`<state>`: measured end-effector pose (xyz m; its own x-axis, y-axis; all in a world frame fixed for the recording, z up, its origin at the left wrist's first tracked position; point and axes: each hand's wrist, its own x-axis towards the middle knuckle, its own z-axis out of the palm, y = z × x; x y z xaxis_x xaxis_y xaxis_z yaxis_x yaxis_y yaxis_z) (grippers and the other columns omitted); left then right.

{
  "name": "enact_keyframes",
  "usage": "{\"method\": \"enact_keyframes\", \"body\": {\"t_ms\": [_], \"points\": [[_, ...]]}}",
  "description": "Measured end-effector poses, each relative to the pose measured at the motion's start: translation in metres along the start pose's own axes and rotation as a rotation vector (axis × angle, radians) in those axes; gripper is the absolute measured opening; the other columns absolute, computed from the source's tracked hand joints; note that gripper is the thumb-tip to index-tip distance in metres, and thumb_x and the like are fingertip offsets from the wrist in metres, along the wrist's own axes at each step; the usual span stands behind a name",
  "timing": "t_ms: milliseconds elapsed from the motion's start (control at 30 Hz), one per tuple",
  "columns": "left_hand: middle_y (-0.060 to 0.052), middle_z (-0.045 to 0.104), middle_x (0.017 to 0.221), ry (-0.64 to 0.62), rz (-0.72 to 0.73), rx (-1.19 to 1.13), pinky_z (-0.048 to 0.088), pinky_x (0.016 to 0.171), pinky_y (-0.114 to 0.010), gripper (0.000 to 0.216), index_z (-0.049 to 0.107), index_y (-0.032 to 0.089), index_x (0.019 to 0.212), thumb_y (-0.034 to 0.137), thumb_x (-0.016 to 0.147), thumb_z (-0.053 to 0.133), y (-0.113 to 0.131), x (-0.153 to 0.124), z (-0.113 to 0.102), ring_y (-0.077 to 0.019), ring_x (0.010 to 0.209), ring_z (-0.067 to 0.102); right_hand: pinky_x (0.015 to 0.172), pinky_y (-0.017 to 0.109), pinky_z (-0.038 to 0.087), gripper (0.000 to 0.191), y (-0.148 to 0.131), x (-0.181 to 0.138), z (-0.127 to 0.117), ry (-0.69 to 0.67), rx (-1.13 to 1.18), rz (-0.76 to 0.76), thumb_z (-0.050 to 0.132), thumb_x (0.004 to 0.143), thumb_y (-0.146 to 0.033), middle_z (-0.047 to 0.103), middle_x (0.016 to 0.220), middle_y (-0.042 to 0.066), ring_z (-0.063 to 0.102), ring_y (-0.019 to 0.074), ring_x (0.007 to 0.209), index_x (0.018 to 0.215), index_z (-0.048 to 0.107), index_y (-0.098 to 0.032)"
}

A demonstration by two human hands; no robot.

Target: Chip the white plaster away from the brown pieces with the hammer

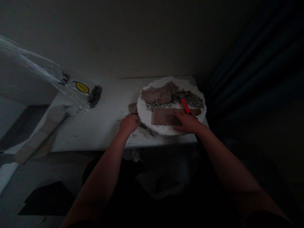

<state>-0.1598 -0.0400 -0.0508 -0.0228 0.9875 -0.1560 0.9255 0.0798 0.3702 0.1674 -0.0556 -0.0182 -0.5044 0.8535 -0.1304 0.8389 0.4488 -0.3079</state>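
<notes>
My left hand [129, 123] is closed at the left edge of a round white board [163, 129] with a scalloped rim. Whatever its fingers hold is hidden; brownish scraps [133, 108] lie just beyond it. On the board, my right hand [187, 123] rests with thumb and fingers apart on a flat, rectangular brown slab [164, 116] with a textured surface. Against the back of that hand is a red-handled tool [185, 105], its kind unclear. A broken brown textured piece [156, 95] and a heap of grey-green crumbs [193, 100] sit behind the slab.
The board stands at the right end of a white table [109, 126]. On the left a clear plastic bag [71, 88] with a yellow lemon print holds dark bits at its end. Cardboard [47, 126] hangs over the left edge. A dark curtain [256, 63] is at right.
</notes>
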Motion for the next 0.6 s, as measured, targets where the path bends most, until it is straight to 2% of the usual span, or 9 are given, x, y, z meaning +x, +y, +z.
{"method": "enact_keyframes", "body": {"t_ms": [67, 133, 233, 300, 433, 600], "points": [[-0.017, 0.063, 0.117, 0.219, 0.043, 0.030, 0.050, 0.089, -0.041, 0.024, 0.063, 0.016, 0.105, 0.018, 0.082, 0.055, 0.021, -0.004, -0.007, -0.0305, 0.105, 0.064, 0.081, 0.031, 0.046, 0.042, 0.003, 0.001, -0.004, 0.081, 0.029, 0.028, 0.060, 0.091, -0.030, 0.064, 0.126, 0.015, 0.065, 0.0239, 0.099, 0.130, 0.056, -0.016], [-0.014, 0.061, 0.119, 0.317, 0.229, -0.004, 0.049, 0.093, -0.039, 0.024, 0.061, 0.017, 0.110, 0.021, 0.089, 0.051, 0.050, -0.007, -0.006, -0.0267, 0.107, 0.062, 0.078, 0.030, 0.045, 0.032, 0.006, 0.001, -0.008, 0.154, 0.033, 0.079, 0.052, 0.093, -0.022, 0.065, 0.122, 0.015, 0.065, 0.0224, 0.096, 0.124, 0.059, -0.015], [-0.009, 0.064, 0.109, 0.133, 0.605, -0.039, 0.048, 0.094, -0.036, 0.019, 0.063, 0.019, 0.105, 0.029, 0.094, 0.051, 0.098, -0.010, 0.012, -0.0235, 0.105, 0.062, 0.079, 0.031, 0.044, 0.029, 0.012, 0.002, -0.011, 0.150, -0.019, 0.129, 0.050, 0.093, -0.020, 0.065, 0.122, 0.016, 0.065, 0.0243, 0.098, 0.118, 0.061, -0.014], [-0.008, 0.064, 0.107, 0.024, 0.731, -0.012, 0.048, 0.094, -0.037, 0.018, 0.064, 0.020, 0.101, 0.032, 0.094, 0.053, 0.123, -0.010, 0.027, -0.0236, 0.104, 0.062, 0.080, 0.032, 0.044, 0.028, 0.016, 0.003, -0.011, 0.101, -0.046, 0.123, 0.051, 0.093, -0.022, 0.066, 0.122, 0.017, 0.065, 0.0257, 0.101, 0.117, 0.062, -0.014], [-0.009, 0.066, 0.104, -0.103, 0.743, 0.070, 0.049, 0.087, -0.036, 0.012, 0.063, 0.019, 0.095, 0.026, 0.088, 0.056, 0.148, -0.004, 0.043, -0.0237, 0.098, 0.064, 0.082, 0.031, 0.043, 0.029, 0.018, 0.003, -0.011, 0.068, -0.028, 0.072, 0.050, 0.092, -0.019, 0.068, 0.119, 0.015, 0.064, 0.0253, 0.103, 0.118, 0.063, -0.014], [-0.010, 0.068, 0.101, -0.192, 0.671, 0.102, 0.051, 0.082, -0.035, 0.015, 0.063, 0.018, 0.095, 0.028, 0.084, 0.059, 0.153, 0.008, 0.041, -0.0248, 0.093, 0.066, 0.084, 0.031, 0.043, 0.031, 0.018, 0.002, -0.012, 0.059, 0.009, 0.043, 0.050, 0.090, -0.016, 0.069, 0.119, 0.014, 0.063, 0.0244, 0.106, 0.117, 0.064, -0.013]]}}
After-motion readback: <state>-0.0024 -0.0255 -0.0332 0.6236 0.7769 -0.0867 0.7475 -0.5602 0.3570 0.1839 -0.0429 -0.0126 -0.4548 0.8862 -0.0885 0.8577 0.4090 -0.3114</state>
